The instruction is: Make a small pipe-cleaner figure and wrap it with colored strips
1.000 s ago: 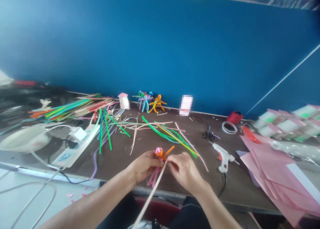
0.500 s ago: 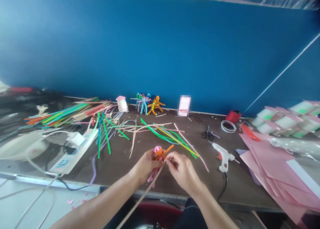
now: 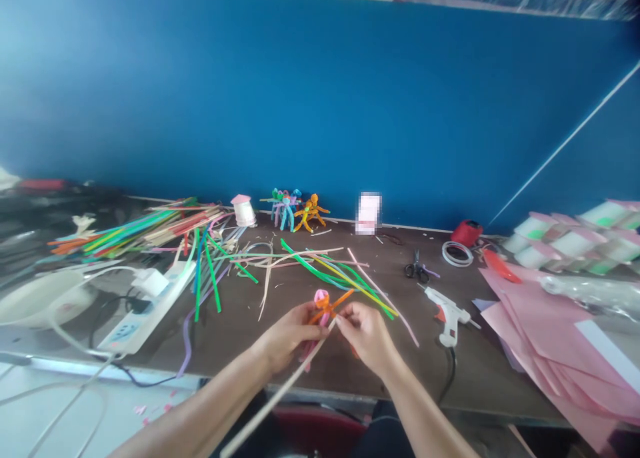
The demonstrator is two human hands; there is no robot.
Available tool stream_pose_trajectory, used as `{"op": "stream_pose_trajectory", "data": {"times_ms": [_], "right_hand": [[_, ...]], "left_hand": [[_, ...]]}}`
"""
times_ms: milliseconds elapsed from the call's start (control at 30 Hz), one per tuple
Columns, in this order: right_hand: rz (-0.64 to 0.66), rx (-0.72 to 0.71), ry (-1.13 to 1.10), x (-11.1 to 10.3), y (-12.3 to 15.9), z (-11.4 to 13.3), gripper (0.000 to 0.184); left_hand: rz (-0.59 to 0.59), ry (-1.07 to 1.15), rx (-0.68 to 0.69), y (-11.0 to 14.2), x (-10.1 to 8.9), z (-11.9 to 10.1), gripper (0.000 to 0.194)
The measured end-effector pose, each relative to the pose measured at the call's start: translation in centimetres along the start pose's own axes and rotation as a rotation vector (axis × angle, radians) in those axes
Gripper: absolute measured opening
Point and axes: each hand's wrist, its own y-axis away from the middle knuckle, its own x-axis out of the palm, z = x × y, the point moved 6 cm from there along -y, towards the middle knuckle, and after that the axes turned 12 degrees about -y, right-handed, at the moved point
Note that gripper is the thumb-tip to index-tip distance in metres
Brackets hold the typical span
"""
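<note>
While left hand (image 3: 293, 335) grips orange-and-pink pipe-cleaner figure (image 3: 323, 308), right hand (image 3: 367, 335) pinches pale strip (image 3: 280, 395)

Figure sits between the hands, above the table edge, with its pink top up and orange arms sticking out toward the right hand. Left hand is mostly closed around the figure's lower part, and pink strands hang below it. Right hand's fingers are curled and nearly closed on the strip's upper end, right against the figure. Strip runs down past the left wrist, off the table edge. Just beyond the right hand lie loose green and yellow pipe cleaners (image 3: 340, 278). Right of that hand are a white hot glue gun (image 3: 447, 315) and, further off, black-handled scissors (image 3: 417, 269). Left of the left hand, a white power strip (image 3: 145, 308) lies near a pile of coloured sticks (image 3: 135, 225). Small finished figures (image 3: 293, 211) stand well ahead of both hands, against the blue wall (image 3: 320, 91).
</note>
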Motion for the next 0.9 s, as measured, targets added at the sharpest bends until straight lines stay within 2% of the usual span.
{"op": "stream_pose_trajectory", "data": {"times_ms": [67,133,200,367,533,633,733,800,900], "right_hand": [[-0.011,0.028,-0.115,-0.2,-0.2,-0.4,0.018],[-0.022,0.030,-0.219,-0.4,-0.2,-0.6,0.020],[-0.026,0.040,-0.302,-0.4,-0.2,-0.8,0.023],[-0.059,0.107,-0.495,0.2,-0.1,-1.4,0.028],[-0.116,0.081,-0.624,1.1,0.0,-1.6,0.030],[-0.177,0.063,-0.636,1.1,0.2,-1.7,0.030],[-0.215,0.054,-0.629,1.0,0.4,-1.7,0.030],[-0.219,0.042,-0.611,1.1,0.5,-1.6,0.029],[-0.217,0.004,-0.574,1.4,0.7,-1.4,0.027]], "left_hand": [[0.091,0.157,-0.067,0.4,0.2,0.7,0.034],[0.133,0.271,-0.088,0.7,0.2,1.3,0.027],[0.143,0.368,-0.061,0.9,0.0,1.6,0.029],[0.200,0.715,0.019,1.2,0.8,1.4,0.052],[0.160,0.968,0.172,1.0,1.4,1.2,0.062],[0.174,0.956,0.218,1.2,1.8,1.4,0.054],[0.150,0.855,0.250,1.4,1.8,1.7,0.054],[0.072,0.778,0.239,1.4,1.5,2.2,0.051],[-0.080,0.691,0.161,1.3,1.2,3.3,0.034]]}}
